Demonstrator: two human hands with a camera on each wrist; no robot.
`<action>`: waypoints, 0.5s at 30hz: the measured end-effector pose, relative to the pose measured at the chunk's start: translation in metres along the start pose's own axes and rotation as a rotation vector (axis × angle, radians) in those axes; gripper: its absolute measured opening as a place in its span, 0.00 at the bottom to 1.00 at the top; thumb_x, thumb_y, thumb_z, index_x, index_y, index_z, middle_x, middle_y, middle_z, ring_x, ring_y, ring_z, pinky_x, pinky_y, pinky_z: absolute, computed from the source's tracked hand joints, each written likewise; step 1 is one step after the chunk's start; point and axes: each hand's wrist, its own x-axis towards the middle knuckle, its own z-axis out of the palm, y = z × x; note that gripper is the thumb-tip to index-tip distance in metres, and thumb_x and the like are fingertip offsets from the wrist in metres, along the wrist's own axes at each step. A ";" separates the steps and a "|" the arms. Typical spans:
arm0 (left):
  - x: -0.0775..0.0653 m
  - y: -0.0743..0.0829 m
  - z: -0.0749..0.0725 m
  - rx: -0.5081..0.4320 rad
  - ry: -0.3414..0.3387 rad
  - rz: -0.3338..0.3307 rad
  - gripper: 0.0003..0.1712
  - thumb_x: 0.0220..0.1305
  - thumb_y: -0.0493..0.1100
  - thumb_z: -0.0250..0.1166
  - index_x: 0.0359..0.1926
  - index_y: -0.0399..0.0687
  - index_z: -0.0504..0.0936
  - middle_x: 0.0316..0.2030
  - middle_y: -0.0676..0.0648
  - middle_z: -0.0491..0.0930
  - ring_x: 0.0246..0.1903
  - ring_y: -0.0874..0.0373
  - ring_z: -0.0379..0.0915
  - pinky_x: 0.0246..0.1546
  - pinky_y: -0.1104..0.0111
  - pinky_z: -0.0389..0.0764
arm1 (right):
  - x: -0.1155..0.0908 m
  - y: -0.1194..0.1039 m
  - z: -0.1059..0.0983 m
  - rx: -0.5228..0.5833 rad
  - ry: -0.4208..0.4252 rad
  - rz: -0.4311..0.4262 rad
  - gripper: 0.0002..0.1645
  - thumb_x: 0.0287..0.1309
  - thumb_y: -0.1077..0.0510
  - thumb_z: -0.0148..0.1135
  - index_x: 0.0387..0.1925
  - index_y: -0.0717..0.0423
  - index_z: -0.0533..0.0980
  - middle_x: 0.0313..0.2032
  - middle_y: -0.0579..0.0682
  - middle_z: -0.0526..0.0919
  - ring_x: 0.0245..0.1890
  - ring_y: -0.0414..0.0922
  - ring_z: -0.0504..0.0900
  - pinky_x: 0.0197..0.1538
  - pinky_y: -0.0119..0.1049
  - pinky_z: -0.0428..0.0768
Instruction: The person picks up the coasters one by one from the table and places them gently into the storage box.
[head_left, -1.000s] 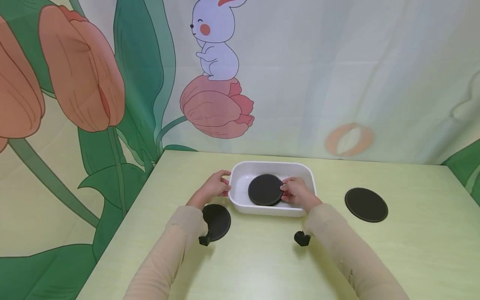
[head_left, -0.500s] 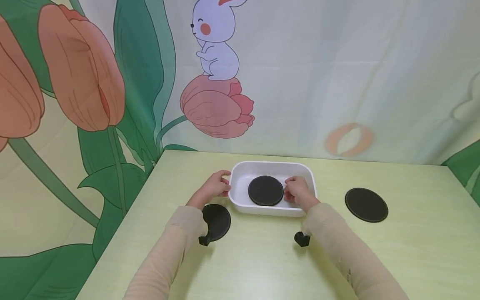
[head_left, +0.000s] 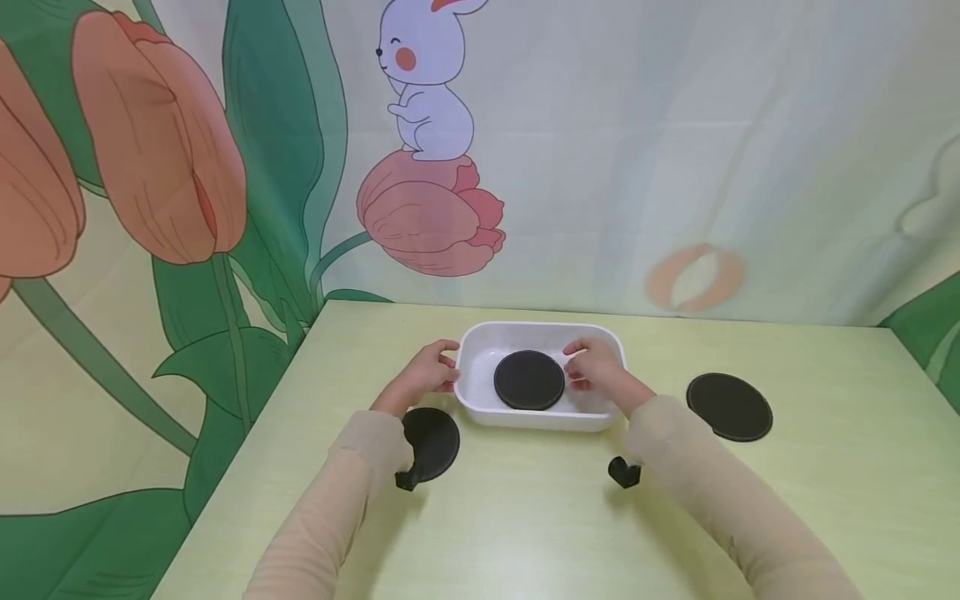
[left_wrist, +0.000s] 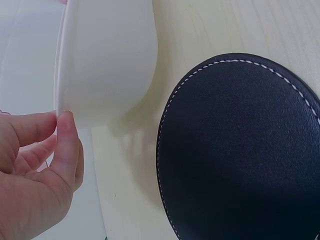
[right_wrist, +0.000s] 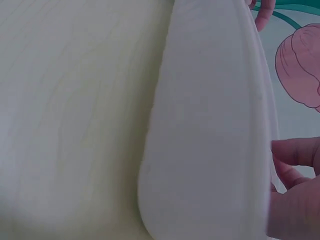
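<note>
Head view: a white tray (head_left: 540, 419) sits upright on the pale surface (head_left: 510, 525), close to its rear edge. One black disc, the inner disc (head_left: 528, 380), lies flat inside the tray, near the middle of the floor. The left grip (head_left: 423, 373) is at the left end of the tray; the left wrist view confirms that thumb and fingers pinch the rim there. The right grip (head_left: 597, 371) is released: its fingers are loosely bent over the right part of the tray, just beside the inner disc, and hold nothing. Contact between these fingers and the inner disc cannot be determined.

Two further discs lie flat on the surface. The left disc (head_left: 437, 442) is in front of the tray's left end, partly covered by the left sleeve (head_left: 337, 500); its edge carries white stitching, visible in the left wrist view. The right disc (head_left: 729, 407) lies apart from the tray, to its right. A printed backdrop (head_left: 600, 167) with tulips and a rabbit hangs behind the surface.
</note>
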 end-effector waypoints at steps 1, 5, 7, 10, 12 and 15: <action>0.000 0.000 0.000 0.002 -0.001 0.003 0.29 0.58 0.30 0.54 0.61 0.44 0.60 0.39 0.42 0.67 0.29 0.57 0.68 0.30 0.72 0.77 | -0.002 -0.002 -0.003 -0.011 -0.019 -0.015 0.23 0.47 0.74 0.45 0.49 0.69 0.62 0.18 0.47 0.65 0.17 0.39 0.67 0.23 0.29 0.74; -0.002 0.001 -0.001 0.009 -0.001 0.006 0.29 0.58 0.30 0.54 0.61 0.43 0.60 0.39 0.42 0.67 0.29 0.56 0.68 0.30 0.72 0.77 | -0.011 -0.011 -0.016 -0.059 -0.088 -0.063 0.21 0.49 0.72 0.48 0.48 0.69 0.62 0.21 0.47 0.66 0.21 0.40 0.69 0.27 0.30 0.76; -0.002 0.001 -0.001 0.012 0.001 0.004 0.29 0.58 0.30 0.54 0.61 0.43 0.60 0.39 0.42 0.67 0.30 0.56 0.68 0.30 0.71 0.77 | -0.015 -0.014 -0.024 -0.087 -0.117 -0.073 0.21 0.50 0.70 0.48 0.49 0.69 0.63 0.23 0.48 0.67 0.23 0.41 0.70 0.29 0.31 0.76; -0.002 0.001 0.000 0.014 0.002 0.001 0.29 0.58 0.30 0.54 0.61 0.43 0.60 0.40 0.42 0.67 0.29 0.57 0.68 0.30 0.72 0.77 | -0.021 -0.018 -0.036 -0.141 -0.155 -0.084 0.20 0.52 0.68 0.50 0.49 0.67 0.63 0.27 0.48 0.70 0.26 0.42 0.71 0.32 0.33 0.77; -0.002 0.001 0.000 0.016 0.003 -0.003 0.29 0.58 0.30 0.54 0.61 0.44 0.60 0.40 0.42 0.67 0.29 0.57 0.68 0.30 0.72 0.77 | -0.024 -0.020 -0.045 -0.185 -0.181 -0.092 0.20 0.53 0.67 0.51 0.49 0.66 0.64 0.29 0.49 0.71 0.29 0.44 0.72 0.34 0.33 0.77; -0.002 0.002 0.001 0.016 0.001 -0.004 0.29 0.58 0.30 0.54 0.61 0.43 0.60 0.40 0.42 0.67 0.29 0.57 0.68 0.30 0.73 0.77 | -0.028 -0.022 -0.059 -0.239 -0.217 -0.105 0.19 0.54 0.65 0.51 0.49 0.65 0.64 0.32 0.50 0.71 0.32 0.47 0.72 0.35 0.34 0.77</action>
